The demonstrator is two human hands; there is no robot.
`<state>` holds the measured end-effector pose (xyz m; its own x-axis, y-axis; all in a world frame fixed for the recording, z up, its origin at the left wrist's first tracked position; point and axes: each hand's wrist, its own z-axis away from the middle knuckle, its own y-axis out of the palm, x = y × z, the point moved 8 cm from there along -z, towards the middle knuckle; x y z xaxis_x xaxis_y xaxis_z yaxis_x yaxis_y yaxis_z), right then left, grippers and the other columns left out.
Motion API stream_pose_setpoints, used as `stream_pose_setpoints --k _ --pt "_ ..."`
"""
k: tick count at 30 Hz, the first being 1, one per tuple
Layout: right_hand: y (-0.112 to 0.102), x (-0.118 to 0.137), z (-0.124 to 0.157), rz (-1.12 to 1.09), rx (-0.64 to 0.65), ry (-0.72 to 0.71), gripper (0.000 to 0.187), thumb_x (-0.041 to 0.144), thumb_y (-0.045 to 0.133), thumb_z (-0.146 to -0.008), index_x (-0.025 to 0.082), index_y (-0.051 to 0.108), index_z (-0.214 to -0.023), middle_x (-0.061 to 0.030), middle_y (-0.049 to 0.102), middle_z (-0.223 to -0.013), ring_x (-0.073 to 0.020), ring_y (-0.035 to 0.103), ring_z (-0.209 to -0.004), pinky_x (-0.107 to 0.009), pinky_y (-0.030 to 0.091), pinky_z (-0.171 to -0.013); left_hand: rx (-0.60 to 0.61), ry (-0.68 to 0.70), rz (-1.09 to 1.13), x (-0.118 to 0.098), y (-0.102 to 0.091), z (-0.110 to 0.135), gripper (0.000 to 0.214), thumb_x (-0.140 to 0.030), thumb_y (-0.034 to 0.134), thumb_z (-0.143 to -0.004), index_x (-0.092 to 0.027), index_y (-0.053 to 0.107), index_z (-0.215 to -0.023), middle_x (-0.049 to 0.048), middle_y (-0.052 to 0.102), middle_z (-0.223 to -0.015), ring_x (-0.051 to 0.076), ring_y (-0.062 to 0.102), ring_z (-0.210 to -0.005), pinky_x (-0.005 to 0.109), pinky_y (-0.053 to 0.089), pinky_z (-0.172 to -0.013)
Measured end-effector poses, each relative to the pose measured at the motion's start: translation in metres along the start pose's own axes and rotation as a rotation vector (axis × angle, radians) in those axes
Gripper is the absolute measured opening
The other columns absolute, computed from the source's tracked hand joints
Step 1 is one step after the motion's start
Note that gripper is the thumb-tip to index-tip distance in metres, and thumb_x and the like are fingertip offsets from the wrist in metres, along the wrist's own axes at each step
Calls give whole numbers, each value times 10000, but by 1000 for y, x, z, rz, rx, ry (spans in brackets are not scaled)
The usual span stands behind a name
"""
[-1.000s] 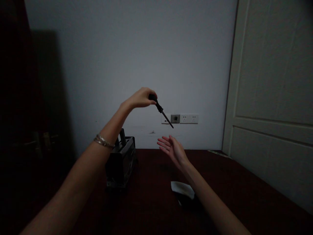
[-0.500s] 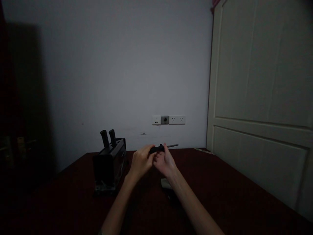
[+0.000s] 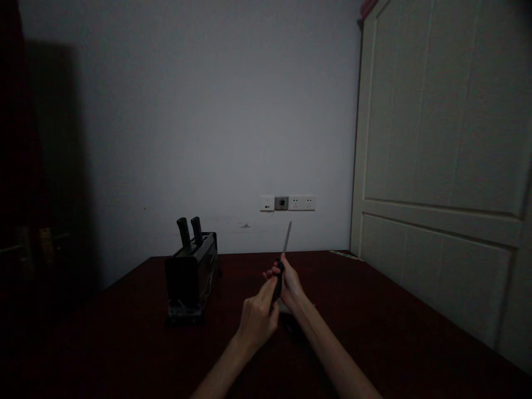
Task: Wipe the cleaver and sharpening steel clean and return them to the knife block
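Observation:
A tool with a black handle [image 3: 278, 284] and a thin grey metal shaft [image 3: 287, 238] is held between my hands, pointing up and away from me. I cannot tell whether the shaft is a narrow blade or a rod. My right hand [image 3: 291, 282] is closed round the upper handle, its thumb by the shaft's base. Near the handle's lower end, my left hand [image 3: 258, 315] grips with fingers and thumb. Below the right wrist lies a dark object with a pale top [image 3: 285, 308], mostly hidden by the hands and forearm.
On the left of the dark red table [image 3: 374, 310] stands a black knife block [image 3: 183, 280] with two black handles [image 3: 190, 231] sticking up. Sockets [image 3: 301, 203] sit on the wall behind. A thin flat strip [image 3: 346, 256] lies at the back right, beside pale panelled doors [image 3: 440, 166].
The tool has turned from lying nearly level, shaft to the right, to pointing steeply upward. My left hand has come down, nearer to me and slightly right, along with the handle's lower end.

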<state>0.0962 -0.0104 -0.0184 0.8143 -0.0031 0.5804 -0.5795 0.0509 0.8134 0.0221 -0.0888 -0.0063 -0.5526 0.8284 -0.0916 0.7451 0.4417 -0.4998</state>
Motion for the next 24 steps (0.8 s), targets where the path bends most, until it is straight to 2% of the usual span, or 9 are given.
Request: stream_pose_setpoints --k 3,8,11,13,15,17,19,21,24 --pt "-13 1 -2 113 25 -55 385 498 523 -813 175 453 -616 80 381 -388 -68 389 -348 -215 401 -400 66 -49 135 2 2 15 528 -80 425 -774 -145 419 -1298 97 553 -1238 177 537 -1125 281 467 -927" --pt "-30 4 -3 245 57 -60 474 614 628 -651 182 434 -622 111 317 -390 -30 277 -303 -154 222 -297 137 -234 252 25 -1 29 310 -85 406 -780 -175 642 -960 49 677 -966 151 628 -909 251 490 -827" --pt "-40 1 -2 296 91 -53 511 643 657 -582 181 444 -636 116 313 -399 -23 264 -304 -146 197 -290 276 -339 232 40 12 31 287 -59 420 -739 -181 657 -845 37 679 -931 157 624 -885 264 476 -821" --pt "-49 -4 1 317 94 -19 530 661 659 -556 182 451 -641 120 304 -399 -22 258 -304 -146 199 -286 382 -353 194 44 23 32 289 -50 429 -722 -185 652 -847 35 668 -964 165 610 -916 282 461 -846" --pt "-58 -10 4 330 89 12 539 663 670 -531 181 454 -638 121 301 -394 -21 257 -303 -146 199 -283 474 -309 180 41 35 31 306 -64 437 -739 -197 633 -934 36 641 -1044 172 579 -987 298 443 -882" --pt "-65 -15 7 352 82 33 545 662 679 -511 180 453 -629 121 307 -386 -21 260 -298 -145 197 -277 556 -210 207 32 48 29 325 -112 466 -770 -206 582 -1058 43 585 -1161 179 519 -1093 320 401 -951" --pt "-71 -18 10 387 69 32 549 668 677 -504 181 454 -624 118 315 -377 -22 261 -287 -146 200 -268 620 -91 243 20 61 27 322 -171 520 -775 -199 552 -1093 52 539 -1227 186 455 -1172 347 319 -1034" --pt "-75 -19 11 410 59 15 544 669 671 -511 181 458 -622 117 319 -369 -23 259 -277 -146 204 -259 660 8 255 11 76 26 222 -205 573 -751 -193 592 -972 47 574 -1168 192 452 -1170 365 242 -1080" --pt "-78 -21 12 392 70 3 532 662 670 -522 180 466 -620 120 309 -360 -24 250 -270 -147 200 -248 698 81 243 9 100 28 24 -179 595 -715 -198 590 -702 19 655 -935 187 514 -1064 348 280 -1054"
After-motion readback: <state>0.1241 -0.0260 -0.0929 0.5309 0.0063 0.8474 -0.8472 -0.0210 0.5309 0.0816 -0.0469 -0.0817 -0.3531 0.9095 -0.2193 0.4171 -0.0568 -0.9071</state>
